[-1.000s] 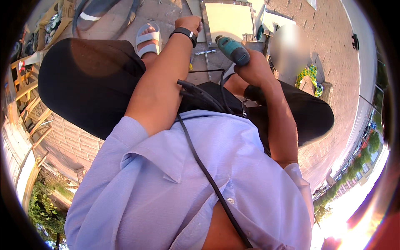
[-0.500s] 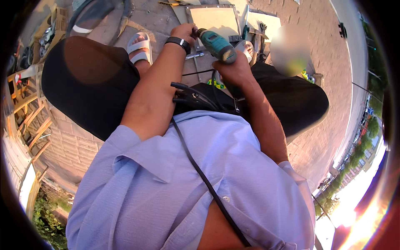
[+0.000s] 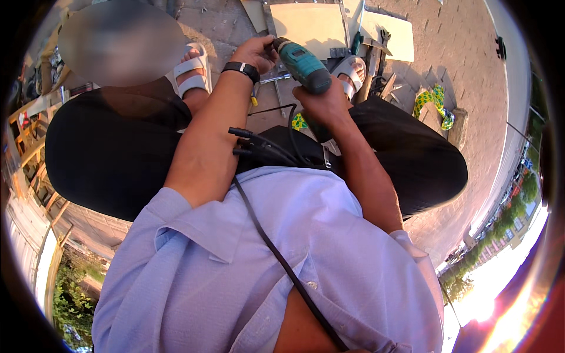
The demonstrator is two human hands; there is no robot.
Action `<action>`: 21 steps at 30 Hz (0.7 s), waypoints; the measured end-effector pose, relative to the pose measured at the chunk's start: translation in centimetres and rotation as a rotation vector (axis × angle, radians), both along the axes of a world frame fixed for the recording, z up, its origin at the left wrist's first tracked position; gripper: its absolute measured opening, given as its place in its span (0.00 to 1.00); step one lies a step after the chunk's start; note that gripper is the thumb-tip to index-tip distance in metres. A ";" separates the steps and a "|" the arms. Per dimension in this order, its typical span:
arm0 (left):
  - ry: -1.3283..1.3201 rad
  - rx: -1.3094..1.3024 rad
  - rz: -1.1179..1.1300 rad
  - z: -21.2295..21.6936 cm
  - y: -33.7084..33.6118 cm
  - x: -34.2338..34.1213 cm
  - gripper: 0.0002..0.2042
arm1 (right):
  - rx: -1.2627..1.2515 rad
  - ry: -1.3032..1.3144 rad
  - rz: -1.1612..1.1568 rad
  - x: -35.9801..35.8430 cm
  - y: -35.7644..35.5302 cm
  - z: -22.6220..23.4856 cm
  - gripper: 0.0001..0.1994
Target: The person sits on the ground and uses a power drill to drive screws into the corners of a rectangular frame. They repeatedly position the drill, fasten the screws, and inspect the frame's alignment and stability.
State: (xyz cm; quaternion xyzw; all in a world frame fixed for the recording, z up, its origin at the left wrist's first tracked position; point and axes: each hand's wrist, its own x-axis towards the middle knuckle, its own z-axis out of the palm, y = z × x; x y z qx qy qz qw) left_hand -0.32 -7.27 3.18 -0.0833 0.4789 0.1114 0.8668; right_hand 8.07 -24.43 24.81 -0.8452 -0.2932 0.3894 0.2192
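Head view: we see our right hand [image 3: 325,105] wrapped around the grip of a teal drill [image 3: 303,66], which sits between our two hands and points forward and leftward. Our left hand [image 3: 258,53] curls just beside the drill's dark chuck [image 3: 280,44]; we cannot tell whether it pinches anything. Beyond the drill we see a pale panel [image 3: 309,22], and near our left wrist, a T-shaped metal tool [image 3: 275,78].

Right hand [image 3: 325,105] gripped teal-and-black power drill [image 3: 305,67] | left hand [image 3: 259,54] curled beside its dark chuck [image 3: 281,44] | pale rectangular board [image 3: 309,23] lay far | silver T-shaped metal wrench [image 3: 276,78] lay nearer
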 end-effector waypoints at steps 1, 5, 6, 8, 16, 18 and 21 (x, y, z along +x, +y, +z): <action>-0.029 -0.007 -0.012 -0.1 -0.1 0.0 0.07 | 0.001 0.015 -0.017 0.2 -0.2 -0.6 0.17; -0.060 -0.025 -0.041 -0.2 -0.1 0.1 0.07 | -0.006 0.052 -0.052 0.5 -0.7 -2.5 0.18; -0.053 -0.028 -0.033 -0.2 -0.3 0.2 0.07 | 0.001 0.054 -0.055 0.5 -0.7 -2.7 0.17; -0.123 -0.062 -0.005 -1.1 -0.1 -0.2 0.06 | 0.021 0.063 -0.044 0.4 -0.3 -2.8 0.17; -0.311 -0.160 0.098 -2.6 0.0 -0.2 0.06 | 0.102 0.182 -0.139 0.3 0.0 -2.3 0.13; -0.263 -0.142 0.085 -2.2 -0.3 -0.1 0.06 | 0.187 0.160 -0.137 0.4 -0.4 -3.5 0.12; -0.245 -0.147 0.078 -1.3 -0.4 -0.1 0.06 | 0.174 0.202 -0.163 0.5 -0.6 -4.1 0.13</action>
